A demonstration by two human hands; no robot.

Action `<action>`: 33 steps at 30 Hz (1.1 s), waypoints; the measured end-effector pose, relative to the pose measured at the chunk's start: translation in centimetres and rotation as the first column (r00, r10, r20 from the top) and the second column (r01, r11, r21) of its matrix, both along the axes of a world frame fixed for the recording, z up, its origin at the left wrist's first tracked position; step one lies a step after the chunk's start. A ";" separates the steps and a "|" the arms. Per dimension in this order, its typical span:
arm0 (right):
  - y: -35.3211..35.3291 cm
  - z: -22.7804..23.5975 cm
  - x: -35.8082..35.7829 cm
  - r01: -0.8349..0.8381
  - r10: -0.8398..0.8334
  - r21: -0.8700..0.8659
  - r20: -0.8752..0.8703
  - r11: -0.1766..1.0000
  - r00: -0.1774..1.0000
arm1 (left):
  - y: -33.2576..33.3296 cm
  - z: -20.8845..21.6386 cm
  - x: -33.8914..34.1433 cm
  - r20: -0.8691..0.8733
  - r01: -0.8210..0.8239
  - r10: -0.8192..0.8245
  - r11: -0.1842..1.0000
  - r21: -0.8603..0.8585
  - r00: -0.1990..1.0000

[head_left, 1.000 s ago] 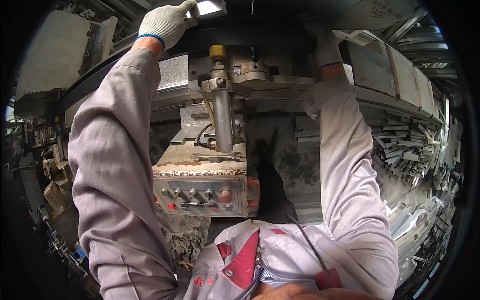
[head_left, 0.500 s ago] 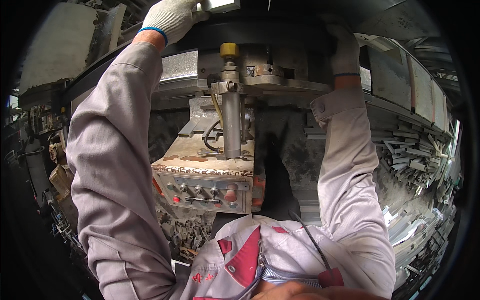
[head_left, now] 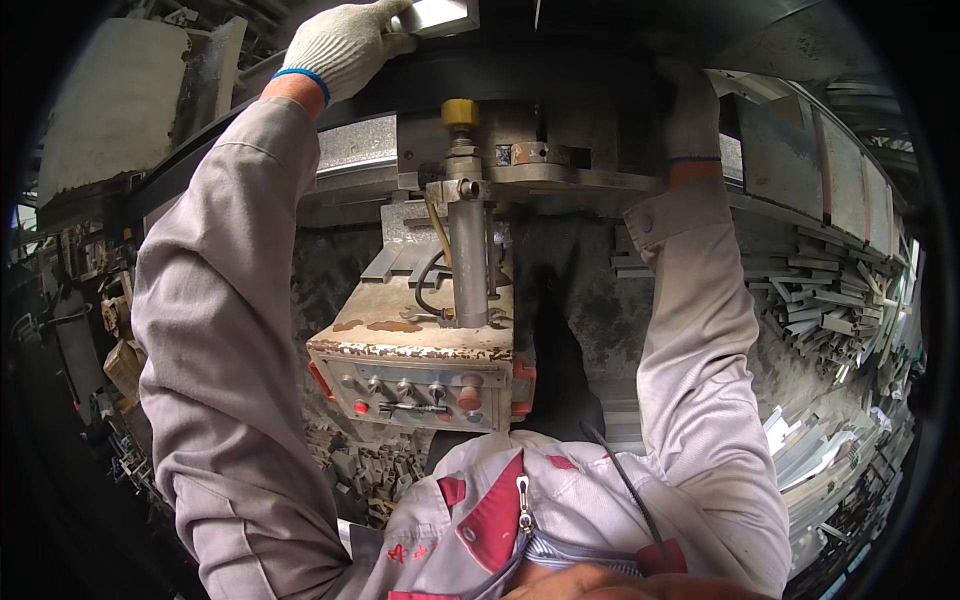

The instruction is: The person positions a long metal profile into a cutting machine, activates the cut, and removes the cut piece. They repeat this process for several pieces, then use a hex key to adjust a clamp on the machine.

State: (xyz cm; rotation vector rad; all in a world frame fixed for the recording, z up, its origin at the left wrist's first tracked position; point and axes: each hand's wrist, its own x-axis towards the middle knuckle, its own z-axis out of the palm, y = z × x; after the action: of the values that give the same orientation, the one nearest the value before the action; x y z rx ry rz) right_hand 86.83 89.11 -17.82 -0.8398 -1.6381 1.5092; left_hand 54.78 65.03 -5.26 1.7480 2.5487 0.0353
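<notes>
My left hand (head_left: 345, 50), in a white knit glove with a blue cuff, reaches to the top edge of the view. Its thumb and fingers close on the left end of a silvery rectangular metal piece (head_left: 442, 16). Below that piece a long dark bar (head_left: 500, 78) runs across the machine bed. My right hand (head_left: 694, 105), also gloved, is by the right part of the bar, deep in shadow; its fingers cannot be made out. Between my arms stands an upright metal cylinder (head_left: 468, 260) with a yellow cap (head_left: 460, 112) above it.
A worn control box (head_left: 410, 385) with knobs and buttons sits in front of me, an open-end wrench (head_left: 425, 314) on its top. Offcuts of metal profile (head_left: 820, 290) lie heaped at the right, more (head_left: 370, 470) below the box. A pale panel (head_left: 115, 100) stands at far left.
The whole view has shifted slightly, so the machine and box appear a little lower. My left hand stays at the silvery piece, and my right hand remains by the dark bar.
</notes>
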 end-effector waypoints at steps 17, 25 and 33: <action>-0.3 0.1 -0.3 -0.095 0.035 -0.264 -0.223 0.960 0.974 | 1.8 0.7 0.4 0.188 0.080 -0.106 0.987 0.136 0.976; -0.6 0.3 -0.5 -0.108 0.027 -0.291 -0.267 0.951 0.963 | -0.1 1.6 0.1 -0.197 0.076 -0.066 0.996 0.048 0.978; -0.7 0.4 -0.7 -0.083 0.013 -0.281 -0.243 0.956 0.970 | 0.5 0.3 0.7 -0.054 -0.021 0.020 1.000 -0.020 0.998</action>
State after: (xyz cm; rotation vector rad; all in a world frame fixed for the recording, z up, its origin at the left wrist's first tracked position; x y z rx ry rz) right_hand 86.15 88.43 -17.40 -0.7398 -1.2889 1.8388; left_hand 55.45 65.52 -4.93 1.7389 2.5946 -0.0378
